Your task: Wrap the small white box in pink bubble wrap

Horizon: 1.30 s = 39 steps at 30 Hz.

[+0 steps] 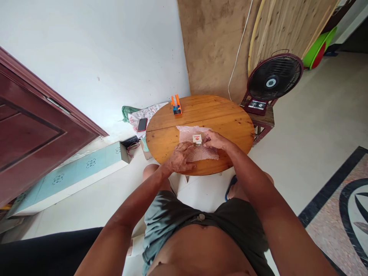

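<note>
A small white box with a red mark sits on a sheet of bubble wrap spread over the round wooden table. My left hand lies on the sheet's left part with its fingers stretched and apart, fingertips close to the box. To the right of the box, my right hand has its fingers curled at the sheet's right part, pinching the bubble wrap. Its fingertips are close beside the box; whether they touch it is hard to see.
An orange tape dispenser stands at the back of the wooden table. Left of the table, a phone lies on a printed sack. A fan stands on a stool at the right. A wall borders the back.
</note>
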Each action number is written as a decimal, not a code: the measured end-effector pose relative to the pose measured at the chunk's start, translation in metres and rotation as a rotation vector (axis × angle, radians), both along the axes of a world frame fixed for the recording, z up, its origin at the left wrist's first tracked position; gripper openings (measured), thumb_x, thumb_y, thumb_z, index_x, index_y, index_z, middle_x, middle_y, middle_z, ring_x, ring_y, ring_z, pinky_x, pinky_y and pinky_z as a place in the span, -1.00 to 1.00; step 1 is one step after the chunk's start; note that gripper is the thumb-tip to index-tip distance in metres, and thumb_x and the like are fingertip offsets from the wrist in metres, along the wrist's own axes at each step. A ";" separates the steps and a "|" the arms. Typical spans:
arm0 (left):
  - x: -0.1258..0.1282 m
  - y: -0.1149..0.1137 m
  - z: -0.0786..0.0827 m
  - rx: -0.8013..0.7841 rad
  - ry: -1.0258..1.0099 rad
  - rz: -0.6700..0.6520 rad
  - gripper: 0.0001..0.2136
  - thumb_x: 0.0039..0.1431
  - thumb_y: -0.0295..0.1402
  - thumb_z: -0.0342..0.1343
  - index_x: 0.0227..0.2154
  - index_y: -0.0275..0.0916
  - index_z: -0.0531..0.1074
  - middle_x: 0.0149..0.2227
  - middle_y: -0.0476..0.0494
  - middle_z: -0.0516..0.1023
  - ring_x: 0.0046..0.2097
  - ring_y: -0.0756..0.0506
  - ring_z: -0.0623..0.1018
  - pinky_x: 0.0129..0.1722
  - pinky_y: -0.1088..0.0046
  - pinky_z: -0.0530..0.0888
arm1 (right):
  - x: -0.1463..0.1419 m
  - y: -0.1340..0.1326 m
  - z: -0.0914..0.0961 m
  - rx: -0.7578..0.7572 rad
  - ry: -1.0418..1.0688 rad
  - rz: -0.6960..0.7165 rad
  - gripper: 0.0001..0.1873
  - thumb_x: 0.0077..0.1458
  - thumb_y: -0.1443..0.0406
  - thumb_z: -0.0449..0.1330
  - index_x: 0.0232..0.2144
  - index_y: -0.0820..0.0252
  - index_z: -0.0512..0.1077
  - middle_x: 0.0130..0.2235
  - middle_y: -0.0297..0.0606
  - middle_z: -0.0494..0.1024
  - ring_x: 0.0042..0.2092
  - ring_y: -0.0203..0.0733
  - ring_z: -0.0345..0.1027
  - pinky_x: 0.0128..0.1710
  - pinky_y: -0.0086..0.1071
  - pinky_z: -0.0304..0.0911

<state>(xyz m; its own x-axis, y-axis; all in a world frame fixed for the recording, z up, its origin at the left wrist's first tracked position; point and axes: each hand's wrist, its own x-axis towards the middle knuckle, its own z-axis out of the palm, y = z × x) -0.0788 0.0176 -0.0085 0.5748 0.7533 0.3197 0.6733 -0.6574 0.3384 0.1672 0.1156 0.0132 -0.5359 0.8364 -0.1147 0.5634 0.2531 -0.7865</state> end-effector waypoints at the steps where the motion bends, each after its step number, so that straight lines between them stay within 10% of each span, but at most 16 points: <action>1: 0.003 -0.005 0.001 0.024 0.011 0.006 -0.28 -0.02 0.02 0.25 0.18 -0.22 0.31 0.22 -0.35 0.31 0.25 -0.38 0.25 0.27 -0.01 0.20 | 0.002 0.000 0.000 -0.075 0.064 0.005 -0.21 -0.10 0.46 0.23 0.22 0.15 0.20 -0.32 -0.37 0.54 -0.42 -0.29 0.39 -0.40 -0.45 0.30; 4: 0.009 -0.014 0.003 0.066 0.041 0.031 -0.54 0.13 -0.17 0.15 0.07 -0.24 0.42 0.12 -0.32 0.42 0.18 -0.33 0.33 0.21 0.03 0.26 | 0.006 -0.001 0.000 -0.217 0.186 -0.008 -0.07 -0.06 0.51 0.16 0.35 0.05 0.00 -0.27 -0.34 0.52 -0.41 -0.31 0.39 -0.43 -0.47 0.31; 13: 0.019 0.009 0.020 0.051 -0.059 0.047 -0.77 0.27 -0.40 -0.05 -0.22 -0.23 0.53 -0.01 -0.25 0.50 0.08 -0.20 0.43 0.12 0.16 0.40 | -0.001 0.000 -0.001 -0.231 0.112 -0.155 -0.50 0.30 0.20 0.05 0.26 0.04 0.24 -0.23 -0.27 0.57 -0.45 -0.33 0.41 -0.46 -0.47 0.33; 21: 0.023 0.065 0.026 -0.165 -0.304 0.128 -0.75 0.24 -0.22 0.02 -0.25 -0.25 0.52 -0.17 -0.26 0.55 -0.10 -0.18 0.54 -0.01 0.20 0.50 | 0.011 -0.006 0.021 -0.013 0.186 -0.005 -0.42 0.32 -0.08 -0.12 0.05 0.07 0.48 0.00 -0.19 0.57 -0.02 -0.09 0.44 0.02 -0.20 0.31; 29: 0.030 0.084 0.020 -0.404 -0.487 0.308 -0.78 0.09 -0.19 0.17 -0.40 -0.27 0.54 -0.44 -0.10 0.54 -0.40 -0.04 0.47 -0.33 0.41 0.46 | 0.008 -0.005 0.023 -0.053 0.072 -0.057 -0.46 0.09 0.00 0.28 0.06 0.11 0.48 -0.08 -0.20 0.61 -0.07 -0.05 0.48 -0.04 -0.27 0.37; 39: 0.039 0.080 0.014 -0.456 -0.596 0.427 -0.87 0.01 -0.32 0.19 -0.52 -0.29 0.45 -0.55 0.03 0.38 -0.51 0.08 0.27 -0.50 0.56 0.21 | -0.013 0.008 0.018 0.147 -0.164 -0.056 -0.49 0.12 0.00 0.25 0.04 0.12 0.48 0.07 -0.14 0.52 0.04 -0.04 0.41 0.01 -0.27 0.32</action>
